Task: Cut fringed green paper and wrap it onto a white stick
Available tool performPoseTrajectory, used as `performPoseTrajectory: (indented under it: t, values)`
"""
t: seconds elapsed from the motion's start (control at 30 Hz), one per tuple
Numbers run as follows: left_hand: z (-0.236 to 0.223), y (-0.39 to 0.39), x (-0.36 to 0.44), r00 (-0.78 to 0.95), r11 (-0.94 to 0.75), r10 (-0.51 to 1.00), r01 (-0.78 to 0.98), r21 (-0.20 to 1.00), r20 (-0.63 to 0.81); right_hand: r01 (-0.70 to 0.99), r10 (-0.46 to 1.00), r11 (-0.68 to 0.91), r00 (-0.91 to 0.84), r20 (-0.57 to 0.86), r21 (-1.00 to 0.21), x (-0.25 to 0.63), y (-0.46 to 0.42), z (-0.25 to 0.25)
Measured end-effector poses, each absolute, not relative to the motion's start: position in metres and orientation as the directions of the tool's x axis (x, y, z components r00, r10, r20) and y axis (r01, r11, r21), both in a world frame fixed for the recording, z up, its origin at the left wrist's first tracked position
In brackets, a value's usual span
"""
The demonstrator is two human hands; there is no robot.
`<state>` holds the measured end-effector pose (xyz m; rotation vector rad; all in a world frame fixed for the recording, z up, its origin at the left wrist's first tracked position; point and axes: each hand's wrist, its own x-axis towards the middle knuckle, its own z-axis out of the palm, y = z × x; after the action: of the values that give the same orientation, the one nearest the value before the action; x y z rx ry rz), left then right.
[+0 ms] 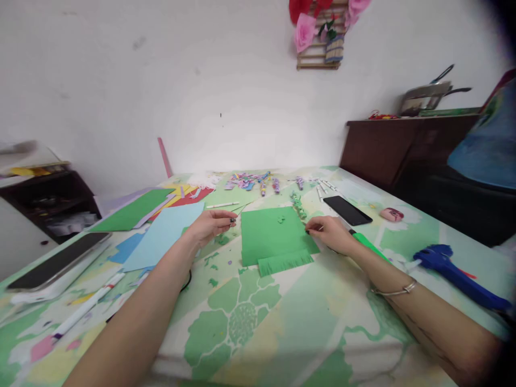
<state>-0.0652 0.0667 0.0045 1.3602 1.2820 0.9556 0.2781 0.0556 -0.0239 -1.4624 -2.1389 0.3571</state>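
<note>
A sheet of green paper (270,231) lies flat on the table between my hands. Along its lower edge rests a green paper strip (285,262) cut into a fringe. A small green curled paper piece (281,219) sits on the sheet. Left of the sheet, my left hand (212,226) has thumb and fingers pinched together; whatever is between them, if anything, is too small to make out. My right hand (328,234) is beside the sheet's right edge with its fingers curled in, and their grip is likewise hidden. Green curled paper (298,204) lies just beyond the sheet.
Coloured paper sheets (165,231) spread out at left, near a dark phone-like device (60,260). Another black phone (348,209) lies at right, by a green-handled tool (371,247) and a blue glue gun (455,274). Paper scraps (245,181) and several white pens (328,185) lie farther back.
</note>
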Motion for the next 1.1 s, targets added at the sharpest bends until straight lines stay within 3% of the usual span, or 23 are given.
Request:
performPoseTrajectory:
  t: [0.23,0.57,0.7,0.9,1.1]
  values:
    - [0.008,0.051,-0.028,0.191,-0.05,0.98,-0.021,0.999,0.053,0.668,0.863,0.459,-0.491,0.116,-0.586,0.274,0.048,-0.024]
    - [0.003,0.03,0.026,0.296,-0.076,0.953,0.019,0.997,0.067,0.505,0.754,0.433,-0.656,-0.006,-0.746,0.267,0.034,-0.024]
    - [-0.009,0.027,0.048,0.31,-0.06,0.95,0.1,0.993,0.026,0.501,0.801,0.404,-0.597,0.033,-0.765,0.272,0.038,-0.025]
    - [-0.017,0.038,0.057,0.263,-0.077,0.965,0.199,0.977,0.022,0.638,0.937,0.344,-0.281,0.209,-0.689,0.293,0.059,-0.026]
    - [-0.031,0.052,0.061,0.327,-0.075,0.945,0.239,0.968,-0.008,0.678,0.906,0.401,-0.391,0.159,-0.616,0.277,0.056,-0.027]
